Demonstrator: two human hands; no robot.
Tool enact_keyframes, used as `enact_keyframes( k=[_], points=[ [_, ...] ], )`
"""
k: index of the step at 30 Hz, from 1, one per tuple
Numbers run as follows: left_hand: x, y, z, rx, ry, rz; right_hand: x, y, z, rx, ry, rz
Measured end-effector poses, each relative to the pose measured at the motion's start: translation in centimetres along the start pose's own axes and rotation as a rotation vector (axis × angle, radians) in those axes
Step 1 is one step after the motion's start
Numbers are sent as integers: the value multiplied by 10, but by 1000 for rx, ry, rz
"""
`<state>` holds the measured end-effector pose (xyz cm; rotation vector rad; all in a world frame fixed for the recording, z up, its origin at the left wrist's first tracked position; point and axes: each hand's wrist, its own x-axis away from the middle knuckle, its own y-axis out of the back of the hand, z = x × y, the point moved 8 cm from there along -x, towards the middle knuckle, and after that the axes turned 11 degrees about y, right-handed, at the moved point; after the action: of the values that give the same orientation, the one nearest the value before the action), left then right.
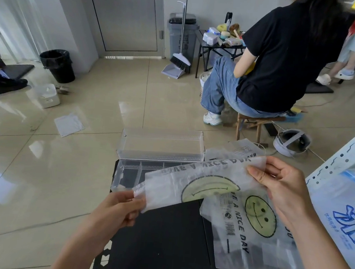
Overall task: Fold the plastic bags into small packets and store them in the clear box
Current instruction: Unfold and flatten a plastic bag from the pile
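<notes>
Near field: left forearm enters from 7 o'clock, wrist bent inward; left hand (121, 209) has thumb and curled fingers pinched on the low left end of a translucent white plastic bag printed with a yellow smiley and black "NICE DAY" lettering (194, 179)

Right forearm enters from 5 o'clock and rises steeply; right hand (284, 188) grips the bag's upper right corner, thumb on the near face, fingers curled behind

Bag is held in the air, stretched between both hands, slanting up from 8 o'clock toward 2 o'clock, print upside down

Under it, a black flat table top (162, 237). At its 3 o'clock side lies a second translucent smiley-print plastic bag (249, 234), flat, its near edge over the table's rim

At frame 4 o'clock, a clear bag with blue print (342, 215) against a white perforated metal shelf post (343, 154)

Mid field: at the table's 12 o'clock edge sits the clear plastic box with inner dividers (124, 177), partly behind the held bag; its clear lid (162, 146) stands open beyond it. Just beside the lid at 3 o'clock, another printed translucent bag (244, 149)

On the beige tiled floor at 10 o'clock, a small folded square of plastic (69, 124)

Far field: a seated person in a black T-shirt and jeans (288, 58) at 1 o'clock, back turned; grey broom and dustpan (180, 63) at 12 o'clock; black round bin (58, 64) at 10 o'clock
</notes>
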<state>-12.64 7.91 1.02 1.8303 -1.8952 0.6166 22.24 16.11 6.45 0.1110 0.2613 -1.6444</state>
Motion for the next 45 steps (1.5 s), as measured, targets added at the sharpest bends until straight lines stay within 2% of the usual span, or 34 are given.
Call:
enact_keyframes(
  k=[3, 7, 8, 12, 17, 20, 25, 32, 38, 45],
  points=[
    [4, -4, -7, 16, -37, 41, 1, -3, -2, 1, -24, 25],
    [6, -7, -14, 231, 6, 84, 1, -3, -3, -7, -40, 43],
    [6, -6, -14, 217, -4, 84, 1, -3, -4, -2, -42, 50],
    [13, -3, -15, -100, -155, -58, 2, -8, -9, 22, -68, 97],
    [21, -10, -26, -17, -260, -79, 3, -9, -13, -14, -96, 92],
    [19, -11, -28, -51, -297, -59, 3, -8, -17, -40, -115, 87],
    [17, 2, -32, 2, -385, -149, 4, -9, -21, -40, -130, 96],
    [14, 3, -29, -18, -384, -180, 4, -12, -23, -46, -139, 119],
    [13, 2, -27, 185, -286, -163, 5, -13, -24, -54, -148, 115],
    [12, 12, -25, 110, -307, -270, 5, -17, -24, -41, -141, 128]
  ],
)
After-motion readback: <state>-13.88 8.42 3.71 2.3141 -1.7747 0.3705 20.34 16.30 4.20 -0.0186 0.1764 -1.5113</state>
